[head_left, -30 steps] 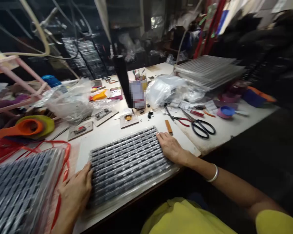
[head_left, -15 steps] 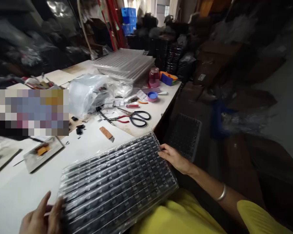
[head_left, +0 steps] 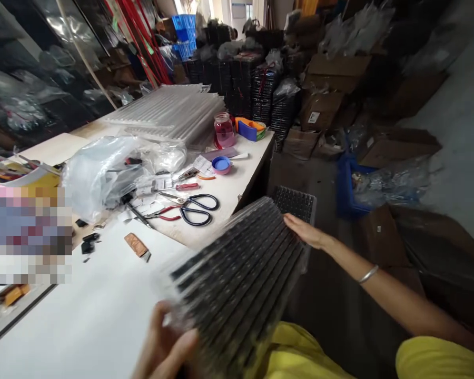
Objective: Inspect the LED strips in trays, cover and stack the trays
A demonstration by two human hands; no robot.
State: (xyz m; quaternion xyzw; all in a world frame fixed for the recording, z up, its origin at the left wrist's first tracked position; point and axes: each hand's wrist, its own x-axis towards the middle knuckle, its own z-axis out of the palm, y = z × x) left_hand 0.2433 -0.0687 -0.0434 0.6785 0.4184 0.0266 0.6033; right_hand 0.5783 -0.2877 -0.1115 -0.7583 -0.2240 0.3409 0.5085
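A clear plastic tray stack [head_left: 240,273] filled with rows of small dark parts is lifted off the white table [head_left: 82,316] and hangs past its front right edge. My left hand [head_left: 166,347] grips the near left end of the stack. My right hand [head_left: 306,231] holds its far right edge, arm stretched out with a silver bangle on the wrist. The stack is tilted and blurred by motion.
Black-handled scissors [head_left: 195,209], red-handled pliers [head_left: 166,213], a crumpled plastic bag [head_left: 98,173], a blue lid [head_left: 221,164], a pink jar [head_left: 223,129] and stacked clear trays [head_left: 169,110] lie on the table. Another dark tray [head_left: 296,202], cardboard boxes [head_left: 332,100] and a blue crate [head_left: 351,184] sit on the floor to the right.
The tray stack lay flat on the table a second ago. Both hands have lifted it and swung it right, off the table's edge, while the view turned right.
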